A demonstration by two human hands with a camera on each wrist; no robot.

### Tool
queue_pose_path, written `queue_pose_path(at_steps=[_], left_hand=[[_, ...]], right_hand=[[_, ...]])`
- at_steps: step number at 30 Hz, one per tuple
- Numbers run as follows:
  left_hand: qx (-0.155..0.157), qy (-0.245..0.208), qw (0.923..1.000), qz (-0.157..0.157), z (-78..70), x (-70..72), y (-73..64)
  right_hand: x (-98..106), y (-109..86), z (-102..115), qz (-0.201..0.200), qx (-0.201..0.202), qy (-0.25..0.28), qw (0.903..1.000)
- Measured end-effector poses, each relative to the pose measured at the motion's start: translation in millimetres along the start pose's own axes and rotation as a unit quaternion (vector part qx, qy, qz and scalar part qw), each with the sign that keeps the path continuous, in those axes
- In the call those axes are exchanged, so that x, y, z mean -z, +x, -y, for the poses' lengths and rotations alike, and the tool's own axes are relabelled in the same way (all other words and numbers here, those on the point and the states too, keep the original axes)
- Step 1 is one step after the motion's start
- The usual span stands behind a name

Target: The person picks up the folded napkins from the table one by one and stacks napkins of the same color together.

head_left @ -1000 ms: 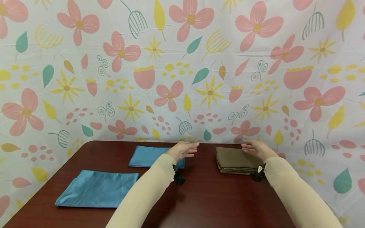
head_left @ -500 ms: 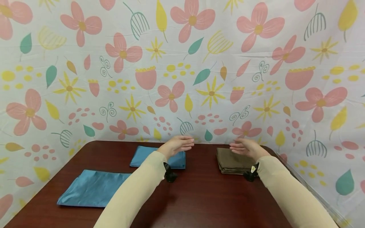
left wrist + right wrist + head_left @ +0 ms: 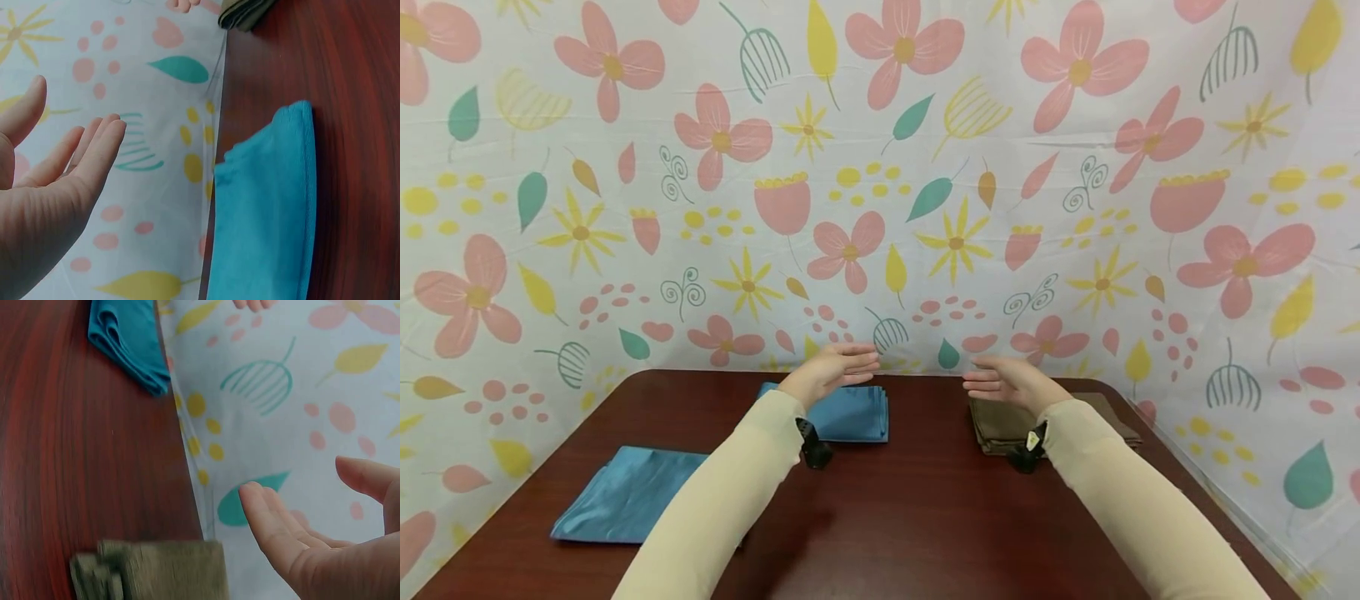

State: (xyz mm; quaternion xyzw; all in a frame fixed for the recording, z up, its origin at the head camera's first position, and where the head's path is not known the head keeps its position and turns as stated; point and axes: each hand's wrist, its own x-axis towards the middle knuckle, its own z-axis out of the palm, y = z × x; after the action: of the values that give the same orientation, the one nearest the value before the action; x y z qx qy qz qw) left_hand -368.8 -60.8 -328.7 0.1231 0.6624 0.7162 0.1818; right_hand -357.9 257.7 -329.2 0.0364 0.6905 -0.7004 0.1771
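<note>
My left hand (image 3: 832, 370) is held in the air above the far folded blue cloth (image 3: 853, 415), its fingers extended and nothing in its grasp. The left wrist view shows the same blue cloth (image 3: 262, 219) on the table, apart from the raised hand (image 3: 62, 175). Over the folded brown cloth (image 3: 1000, 427) hovers my right hand (image 3: 1009, 383), likewise with straight fingers and no object held. In the right wrist view the brown cloth (image 3: 178, 569) lies below and left of that hand (image 3: 312, 544). The two palms roughly face each other across a gap.
A second, larger blue cloth (image 3: 625, 496) lies flat at the table's left, partly covered by my left sleeve. The dark reddish-brown table (image 3: 940, 517) ends at the back against a floral-patterned curtain (image 3: 880, 183).
Both hands have shifted left and slightly up. The right hand has come further over the brown cloth's left part, and the left hand uncovers more of the far blue cloth. The cloths stay put.
</note>
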Motion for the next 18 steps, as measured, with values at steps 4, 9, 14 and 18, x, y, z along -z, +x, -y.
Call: queue_pose_path(at_steps=[4,9,14,18], left_hand=[[0.003,0.012,0.9999,-0.004,-2.0,11.7,-5.6],[0.009,0.033,0.9992,-0.021,-4.0,28.0,-13.0],[0.002,0.048,0.9980,-0.041,-2.0,48.2,-20.4],[0.002,0.048,0.9977,-0.048,2.8,64.4,-29.2]], right_hand=[[-11,3.9,1,-0.006,0.002,0.010,0.9999],[-19,7.8,-1,-0.012,0.007,0.007,0.9999],[-25,14.4,-3,-0.014,-0.002,-0.004,0.9999],[-31,19.1,-5,-0.017,-0.015,0.001,0.9997]])
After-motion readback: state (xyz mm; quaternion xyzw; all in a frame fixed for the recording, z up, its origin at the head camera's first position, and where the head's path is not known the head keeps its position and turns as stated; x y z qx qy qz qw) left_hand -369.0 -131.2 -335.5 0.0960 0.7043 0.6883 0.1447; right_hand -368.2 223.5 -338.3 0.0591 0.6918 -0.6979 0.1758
